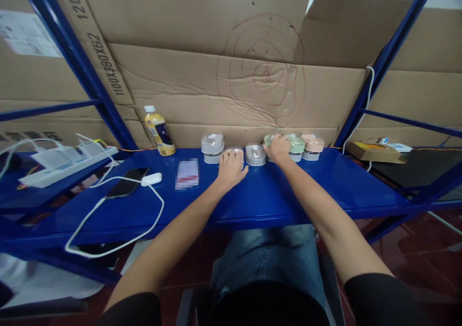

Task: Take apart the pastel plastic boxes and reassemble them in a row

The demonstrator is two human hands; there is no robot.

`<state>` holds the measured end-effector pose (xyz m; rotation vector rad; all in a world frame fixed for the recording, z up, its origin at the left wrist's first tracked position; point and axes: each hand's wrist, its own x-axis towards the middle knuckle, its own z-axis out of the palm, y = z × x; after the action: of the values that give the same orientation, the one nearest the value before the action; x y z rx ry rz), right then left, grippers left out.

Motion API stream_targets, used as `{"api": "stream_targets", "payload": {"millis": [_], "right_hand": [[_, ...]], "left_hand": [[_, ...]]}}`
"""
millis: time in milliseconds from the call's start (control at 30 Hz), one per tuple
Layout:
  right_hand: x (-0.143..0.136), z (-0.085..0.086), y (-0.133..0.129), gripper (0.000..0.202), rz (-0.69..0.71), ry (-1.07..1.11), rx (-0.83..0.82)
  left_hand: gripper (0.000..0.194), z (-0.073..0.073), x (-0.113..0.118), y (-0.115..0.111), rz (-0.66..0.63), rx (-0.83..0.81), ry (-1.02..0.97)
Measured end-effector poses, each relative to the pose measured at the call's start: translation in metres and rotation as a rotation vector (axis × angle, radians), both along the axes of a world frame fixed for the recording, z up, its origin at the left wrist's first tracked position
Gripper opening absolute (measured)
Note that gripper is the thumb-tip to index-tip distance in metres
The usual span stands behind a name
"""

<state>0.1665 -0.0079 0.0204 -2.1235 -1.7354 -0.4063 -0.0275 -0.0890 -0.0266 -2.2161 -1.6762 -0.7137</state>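
Note:
A row of small rounded lidded boxes stands along the back of the blue shelf. My left hand (231,167) reaches over a pinkish box (237,151), its fingers curled down round the top and hiding most of it. To its left stand grey boxes (212,145), one on another. A single grey box (255,154) sits between my hands. My right hand (279,148) is closed over a green box (269,139), which it partly covers. Just right of that hand are another green box (296,144) and a peach-topped box (313,146).
The blue shelf (260,196) backs onto cardboard (180,85). A yellow bottle (160,131), a pixelated flat item (187,174), a phone (127,182) and a looping white cable (163,206) lie left. A power strip (68,167) is far left; a cardboard box (375,152) lies far right.

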Motion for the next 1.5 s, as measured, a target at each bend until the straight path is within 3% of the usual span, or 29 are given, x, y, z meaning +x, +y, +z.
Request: {"api": "stream_targets", "payload": {"millis": [133, 233, 833, 1033, 1500], "right_hand": [[0.001, 0.002, 0.003, 0.084, 0.001, -0.028, 0.000], [0.005, 0.006, 0.000, 0.075, 0.049, -0.029, 0.006], [0.019, 0.006, -0.012, 0.069, 0.045, 0.098, 0.057], [0.018, 0.002, -0.009, 0.077, 0.035, 0.118, 0.048], [0.028, 0.009, -0.018, 0.082, 0.058, -0.045, 0.017]], "left_hand": [[0.047, 0.002, 0.003, -0.006, 0.159, 0.023, -0.024], [0.049, 0.000, 0.002, -0.005, 0.196, 0.004, -0.020], [0.046, -0.001, 0.002, -0.005, 0.166, -0.022, 0.018], [0.046, -0.001, 0.002, -0.005, 0.174, -0.021, 0.027], [0.046, 0.000, 0.002, -0.006, 0.155, -0.046, 0.009]]}}
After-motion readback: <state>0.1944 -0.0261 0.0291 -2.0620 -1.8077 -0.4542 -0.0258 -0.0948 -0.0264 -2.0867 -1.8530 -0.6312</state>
